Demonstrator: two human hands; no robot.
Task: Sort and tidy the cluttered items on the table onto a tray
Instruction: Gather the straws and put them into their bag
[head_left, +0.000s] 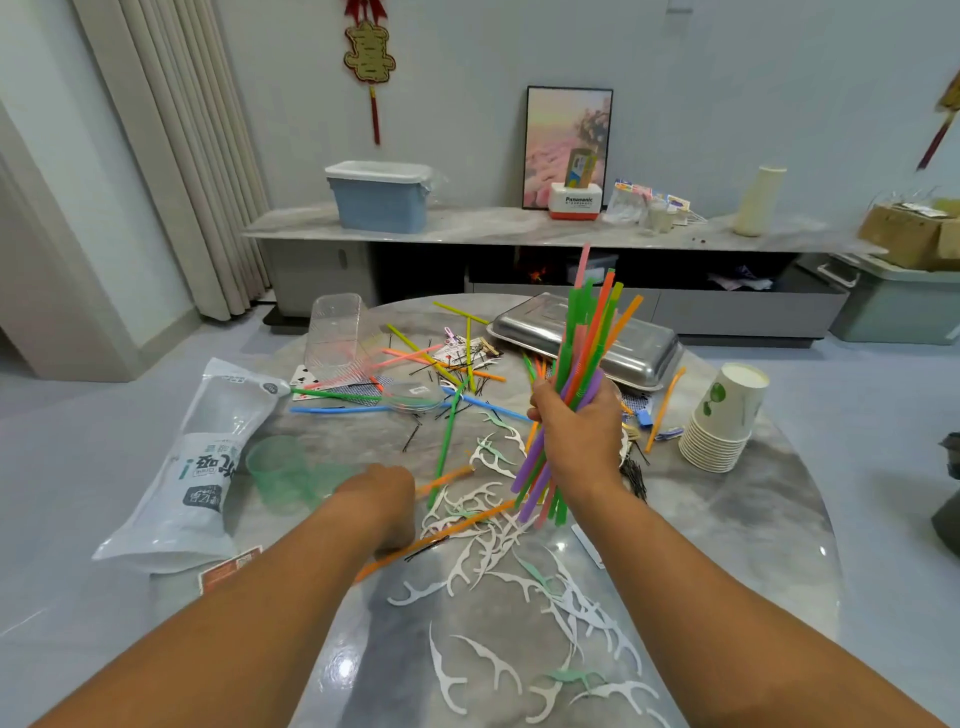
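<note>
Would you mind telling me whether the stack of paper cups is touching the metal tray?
Apart. The head view shows a bare strip of table between the stack of paper cups and the near right corner of the metal tray.

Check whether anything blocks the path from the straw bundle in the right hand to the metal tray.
Nothing visible does. The right hand holds the straw bundle upright just in front of the metal tray, above the table. Only loose straws and hairpins lie flat on the table nearby; the paper cup stack stands off to the right.
</note>
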